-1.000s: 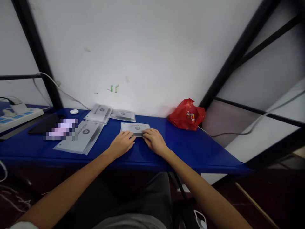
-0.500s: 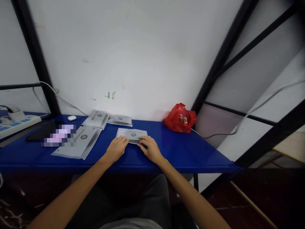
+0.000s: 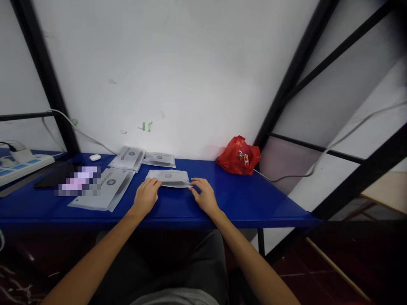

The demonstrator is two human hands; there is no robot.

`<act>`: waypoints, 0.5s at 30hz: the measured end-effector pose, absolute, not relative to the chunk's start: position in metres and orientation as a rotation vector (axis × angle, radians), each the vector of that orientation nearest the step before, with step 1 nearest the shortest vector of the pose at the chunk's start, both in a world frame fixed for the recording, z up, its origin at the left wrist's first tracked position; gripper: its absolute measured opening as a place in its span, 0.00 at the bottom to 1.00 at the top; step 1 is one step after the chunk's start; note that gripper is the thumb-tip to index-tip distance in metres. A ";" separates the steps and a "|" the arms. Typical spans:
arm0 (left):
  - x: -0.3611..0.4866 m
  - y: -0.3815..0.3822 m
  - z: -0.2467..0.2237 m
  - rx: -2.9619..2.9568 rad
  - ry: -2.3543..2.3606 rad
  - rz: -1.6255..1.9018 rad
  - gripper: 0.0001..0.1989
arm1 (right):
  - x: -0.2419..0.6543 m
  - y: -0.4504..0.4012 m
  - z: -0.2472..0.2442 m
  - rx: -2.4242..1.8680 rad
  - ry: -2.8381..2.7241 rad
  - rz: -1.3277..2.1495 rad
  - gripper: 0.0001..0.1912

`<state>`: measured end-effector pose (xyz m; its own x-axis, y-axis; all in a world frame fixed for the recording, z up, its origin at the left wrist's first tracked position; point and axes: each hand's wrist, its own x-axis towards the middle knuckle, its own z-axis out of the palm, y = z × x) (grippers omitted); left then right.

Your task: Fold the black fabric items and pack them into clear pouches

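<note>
A small frosted plastic bag (image 3: 169,175) with a dark round logo lies on the blue table in front of me, its near edge gaping slightly. My left hand (image 3: 147,196) has curled fingers closed over its near left corner. At the right end, the fingertips and thumb of my right hand (image 3: 204,197) close about the bag's corner. Left of my hands rests a larger frosted bag (image 3: 103,189) with similar print. Behind it are a medium printed bag (image 3: 127,158) and another small one (image 3: 159,159), near the wall.
A red plastic bag (image 3: 239,156) stands at the back right of the blue table (image 3: 235,199). On the left are a white earbud case (image 3: 95,157), a dark flat object (image 3: 52,178) partly blurred out, and a power strip (image 3: 27,166) with plugs. Black metal posts frame both sides.
The small bag has shifted left and slightly away from me. My left hand has moved left with it, while my right hand has slid from its near edge to its right end.
</note>
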<state>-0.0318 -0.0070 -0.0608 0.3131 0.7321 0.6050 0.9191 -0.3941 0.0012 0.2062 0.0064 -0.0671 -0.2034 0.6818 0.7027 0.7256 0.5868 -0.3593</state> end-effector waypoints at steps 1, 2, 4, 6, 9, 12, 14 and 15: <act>-0.032 -0.008 -0.060 -2.245 -1.486 -0.775 0.15 | 0.206 0.006 -0.067 -1.123 -1.924 -0.066 0.06; -0.032 -0.008 -0.060 -2.248 -1.495 -0.794 0.15 | 0.206 0.006 -0.067 -1.119 -1.923 -0.072 0.06; -0.033 -0.009 -0.059 -2.252 -1.515 -0.838 0.14 | 0.207 0.006 -0.067 -1.114 -1.919 -0.082 0.07; -0.034 -0.009 -0.059 -2.254 -1.524 -0.898 0.13 | 0.207 0.006 -0.067 -1.104 -1.920 -0.091 0.07; -0.037 -0.006 -0.063 -2.246 -1.503 -0.998 0.12 | 0.208 0.007 -0.068 -1.059 -1.927 -0.116 0.06; -0.039 -0.002 -0.068 -2.253 -1.466 -1.043 0.11 | 0.208 0.009 -0.069 -1.017 -1.936 -0.160 0.05; -0.039 0.001 -0.071 -2.286 -1.440 -1.049 0.11 | 0.207 0.009 -0.069 -0.998 -1.946 -0.181 0.05; -0.039 0.002 -0.071 -2.308 -1.428 -1.051 0.11 | 0.206 0.009 -0.069 -0.992 -1.954 -0.187 0.06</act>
